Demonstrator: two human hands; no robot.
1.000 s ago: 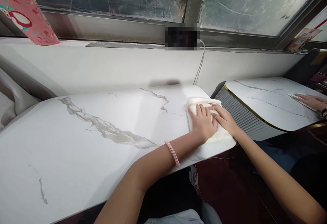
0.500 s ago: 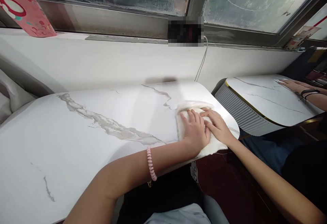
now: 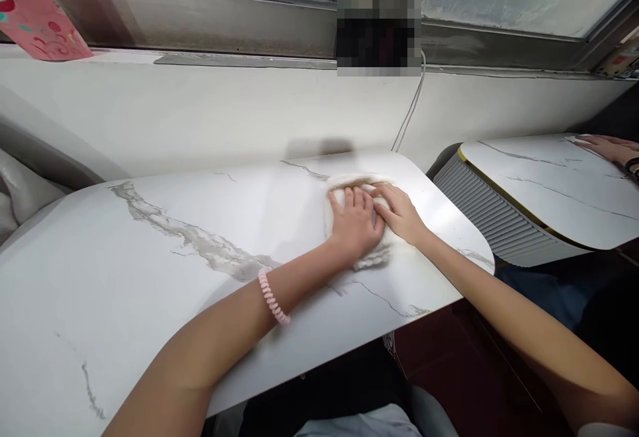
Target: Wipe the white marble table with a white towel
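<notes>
A cream-white fluffy cloth (image 3: pixel 372 261) lies on the white marble-patterned tabletop (image 3: pixel 164 277), toward its right end. My left hand (image 3: pixel 353 223) rests flat on top of the cloth, fingers stretched and spread apart. Beside it, my right hand (image 3: pixel 399 213) also presses down on the cloth, with its fingers extended and slightly bent toward the left hand. Neither hand wraps round the cloth. The two hands are close together near the left thumb. A pink coiled band (image 3: pixel 273 297) circles my left forearm.
Behind the tabletop is a white wall (image 3: pixel 224 111) below windows. A cable (image 3: pixel 409 114) hangs down it. To the right, a second marble-patterned table (image 3: pixel 559 177) has another person's hand (image 3: pixel 606 147) on it. A pink decorated card (image 3: pixel 47 24) stands upper left.
Both my hands and the cloth have moved left and toward the wall, away from the table's near edge. The view has shifted slightly.
</notes>
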